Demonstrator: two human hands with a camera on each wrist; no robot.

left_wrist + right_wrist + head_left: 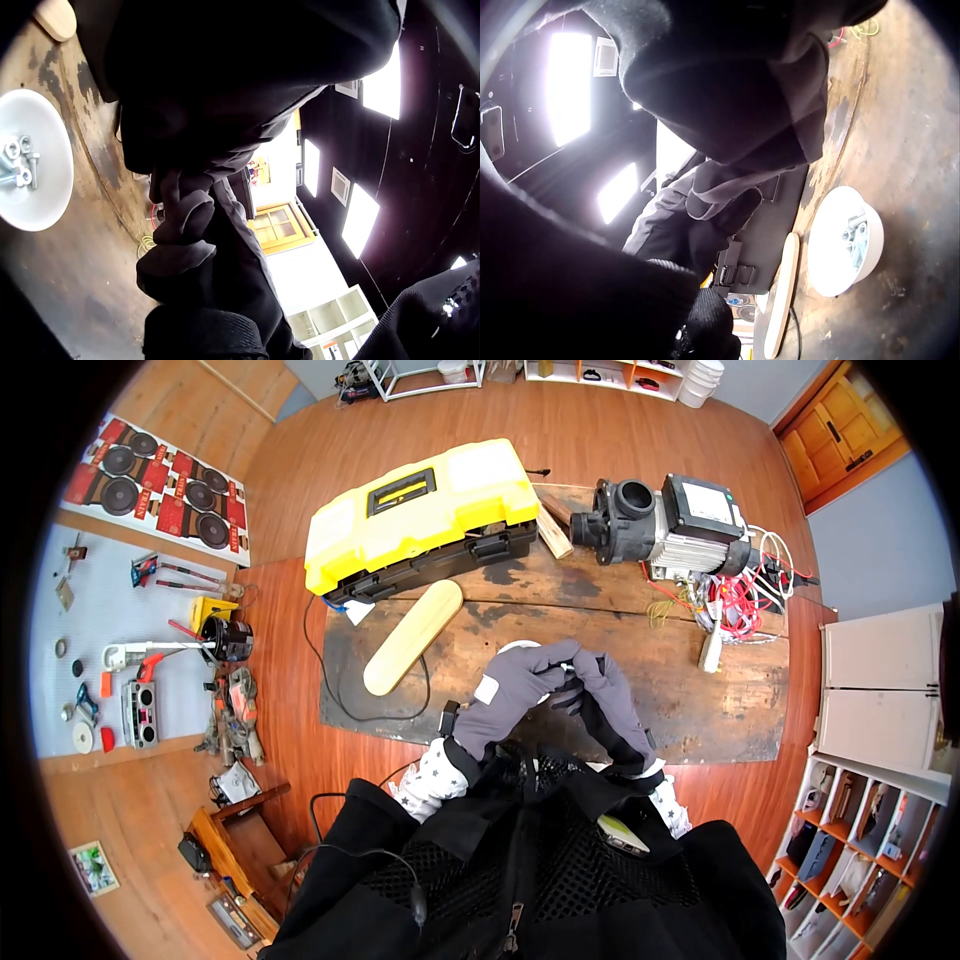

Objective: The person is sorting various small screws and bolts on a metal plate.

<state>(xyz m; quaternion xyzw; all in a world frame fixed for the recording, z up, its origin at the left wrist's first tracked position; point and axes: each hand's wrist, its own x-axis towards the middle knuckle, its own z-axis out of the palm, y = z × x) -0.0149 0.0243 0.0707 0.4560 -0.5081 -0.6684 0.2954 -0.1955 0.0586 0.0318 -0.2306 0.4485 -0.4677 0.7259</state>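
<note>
In the head view my gloved left hand (515,685) and gloved right hand (610,695) meet at their fingertips above the table's near side. The fingers are bent toward each other, and I cannot tell what, if anything, is between them. Below the hands is a white bowl (519,646), mostly covered by them from above. In the left wrist view the bowl (56,161) holds several silvery bolts (34,171) and nuts (12,150). The right wrist view shows the same bowl (826,277) beneath the hands, the metal pieces (855,232) inside it.
A yellow and black toolbox (425,510) stands at the table's back left. Before it lies a rounded wooden board (413,638) beside a black cable (385,718). At the back right are a pump (660,525), tangled cords (738,610) and a wood strip (553,532).
</note>
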